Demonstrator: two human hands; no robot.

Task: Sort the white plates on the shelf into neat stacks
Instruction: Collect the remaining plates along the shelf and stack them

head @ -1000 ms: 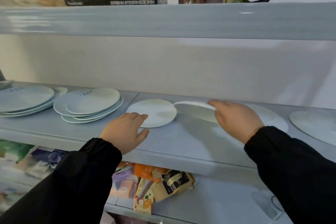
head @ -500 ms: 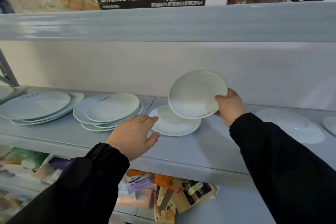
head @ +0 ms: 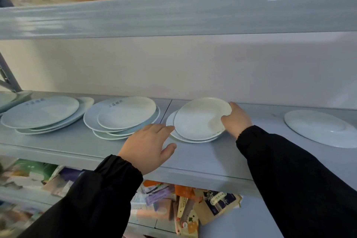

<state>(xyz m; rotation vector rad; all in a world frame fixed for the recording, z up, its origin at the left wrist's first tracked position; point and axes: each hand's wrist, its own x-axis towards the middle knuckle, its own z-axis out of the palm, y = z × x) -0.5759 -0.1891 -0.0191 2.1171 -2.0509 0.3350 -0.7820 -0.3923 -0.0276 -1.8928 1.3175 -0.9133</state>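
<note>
While the right hand (head: 236, 120) grasps the small white plate (head: 199, 118) by its rim, tilted on the lower plate (head: 190, 139) on the shelf (head: 202, 162), the left hand (head: 148, 145) is released just beside. Stacking is in hand; next it needs levelling, centring, then letting go.

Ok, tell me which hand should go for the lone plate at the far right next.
Right, probably. The right hand grips the top small plate at its right edge, the side nearest the lone plate. The left hand lies open left of that plate and would have to cross it.
</note>
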